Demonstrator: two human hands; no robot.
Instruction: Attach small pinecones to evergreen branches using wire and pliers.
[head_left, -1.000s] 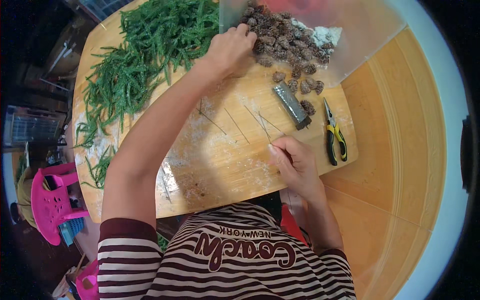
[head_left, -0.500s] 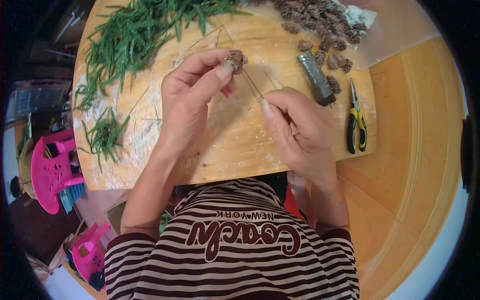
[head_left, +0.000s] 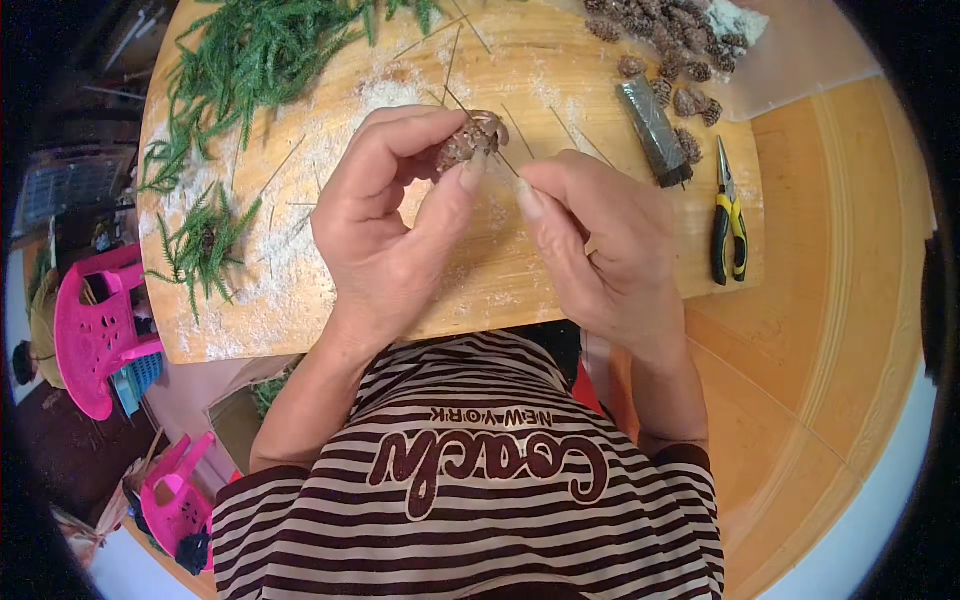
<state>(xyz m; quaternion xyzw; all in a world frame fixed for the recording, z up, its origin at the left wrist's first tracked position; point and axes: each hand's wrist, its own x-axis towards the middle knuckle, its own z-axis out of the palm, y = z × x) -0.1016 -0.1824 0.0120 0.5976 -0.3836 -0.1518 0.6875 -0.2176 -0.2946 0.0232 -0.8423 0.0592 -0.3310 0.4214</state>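
Note:
Between the thumb and fingers of my left hand [head_left: 385,225] is a small brown pine cone [head_left: 462,150], partly covered by the fingertips. A thin wire [head_left: 508,164] runs from the cone's lower right to my right hand [head_left: 605,240], whose thumb and forefinger pinch it. Another thin length of wire shows above the cone; whether it is the same piece I cannot tell. Both hands are raised over the wooden table [head_left: 420,310], close together.
Green artificial sprigs [head_left: 265,65] are heaped at far left, with a smaller sprig cluster [head_left: 207,240] nearer. Thin wires and white powder lie about. To the right are a dark wrapped bundle [head_left: 655,135], pliers [head_left: 730,220] and a pine cone pile [head_left: 665,30]. Pink chairs [head_left: 95,325] stand left.
My right hand has come closer to the cone, and less wire shows between them. The cone has been turned in my left fingers. The whole view has shifted slightly.

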